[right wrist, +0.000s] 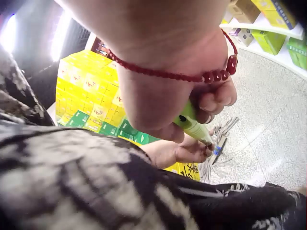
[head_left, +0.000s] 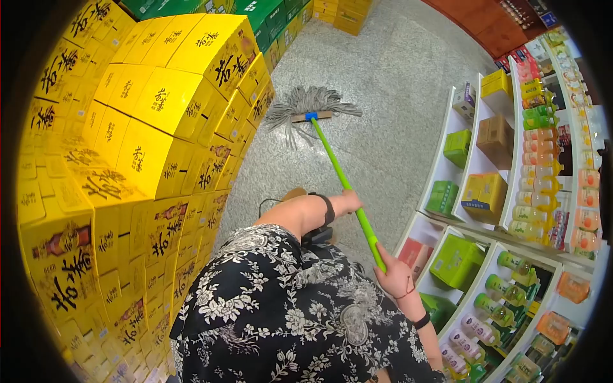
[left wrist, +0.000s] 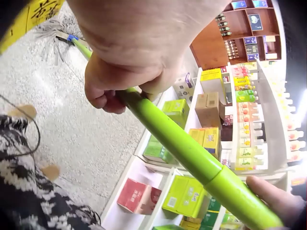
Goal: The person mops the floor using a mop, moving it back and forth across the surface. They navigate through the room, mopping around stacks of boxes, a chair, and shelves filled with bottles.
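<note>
A mop with a long green handle [head_left: 345, 172] slants across the aisle in the head view. Its grey string head [head_left: 313, 102] lies spread on the floor, joined by a blue clamp [head_left: 311, 117]. My left hand [head_left: 346, 202] grips the handle partway along; in the left wrist view its fingers [left wrist: 103, 98] curl round the green tube. Farther up, close to the handle's top end, my right hand [head_left: 396, 277] holds on. The right wrist view shows that hand [right wrist: 177, 100] wrapped round the handle, a red beaded bracelet at the wrist.
Yellow cartons [head_left: 147, 127] are stacked high along the left, with green cartons [head_left: 262, 19] beyond. White shelves [head_left: 440, 172] with boxes and bottled drinks [head_left: 539, 172] line the right. Speckled grey floor [head_left: 383, 96] runs between. A brown wooden cabinet [head_left: 472, 25] stands at the far right.
</note>
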Demonstrator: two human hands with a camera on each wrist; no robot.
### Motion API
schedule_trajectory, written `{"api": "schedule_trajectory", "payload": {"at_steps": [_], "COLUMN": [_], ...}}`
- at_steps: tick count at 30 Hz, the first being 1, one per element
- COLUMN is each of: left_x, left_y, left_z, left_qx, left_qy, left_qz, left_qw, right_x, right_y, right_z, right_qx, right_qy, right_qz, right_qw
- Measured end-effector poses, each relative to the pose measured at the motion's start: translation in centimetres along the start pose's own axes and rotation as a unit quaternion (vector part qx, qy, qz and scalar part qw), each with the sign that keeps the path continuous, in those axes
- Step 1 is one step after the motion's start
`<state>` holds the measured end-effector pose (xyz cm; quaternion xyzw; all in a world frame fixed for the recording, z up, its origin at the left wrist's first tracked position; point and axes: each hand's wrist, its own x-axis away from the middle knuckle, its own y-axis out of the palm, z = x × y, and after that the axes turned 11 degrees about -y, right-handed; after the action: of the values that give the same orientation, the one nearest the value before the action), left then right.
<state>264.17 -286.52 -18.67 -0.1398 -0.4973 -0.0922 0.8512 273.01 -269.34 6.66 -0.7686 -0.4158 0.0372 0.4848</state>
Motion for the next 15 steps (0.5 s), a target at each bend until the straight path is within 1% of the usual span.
{"api": "schedule_trajectory", "payload": {"at_steps": [2,4,5,7,8,9,10,11,13,14,15], "left_x": [-1.0,-2.6,-5.1,-11.5,-11.0,-10.4,-9.6,-9.8,-10.1,-9.6,-8.9], "left_y": [-4.1,-8.4,-10.3,-13.9,-16.5,-19.1,-21.4,-23.2,-26.2,-27.2,-27.9], "left_z": [1.1,2.7,2.6,1.6,2.9,4.4,6.0,7.2,9.2,10.5,11.6], "left_qx": [0.011,-0.021,-0.02,-0.086,-0.088,-0.083,-0.079,-0.082,-0.125,-0.13,-0.165], "left_qy": [-0.007,-0.059,-0.058,0.027,0.028,0.029,0.03,0.031,0.004,0.005,0.025], "left_qz": [-0.001,0.072,0.072,0.159,0.157,0.137,0.116,0.113,0.075,0.072,0.075], "left_qw": [1.0,0.995,0.996,0.983,0.983,0.987,0.99,0.99,0.989,0.989,0.983], "right_x": [-3.9,-8.7,-11.2,-16.2,-18.4,-20.6,-22.5,-24.2,-27.1,-28.1,-28.8], "right_y": [0.5,0.5,0.3,-0.1,-0.3,-0.8,-1.4,-2.1,-3.7,-4.4,-4.9], "right_z": [-0.5,-1.5,-2.1,-2.7,-2.9,-3.2,-3.5,-3.7,-4.1,-4.2,-4.1], "right_qx": [-0.002,-0.001,-0.014,-0.012,-0.01,-0.01,-0.012,-0.016,-0.013,-0.009,-0.011], "right_qy": [0.006,-0.002,-0.007,-0.011,-0.015,-0.013,0.006,0.024,0.026,0.027,0.031], "right_qz": [0.001,0.012,0.019,0.031,0.039,0.04,0.039,0.039,0.032,0.024,0.025], "right_qw": [1.0,1.0,1.0,0.999,0.999,0.999,0.999,0.999,0.999,0.999,0.999]}}
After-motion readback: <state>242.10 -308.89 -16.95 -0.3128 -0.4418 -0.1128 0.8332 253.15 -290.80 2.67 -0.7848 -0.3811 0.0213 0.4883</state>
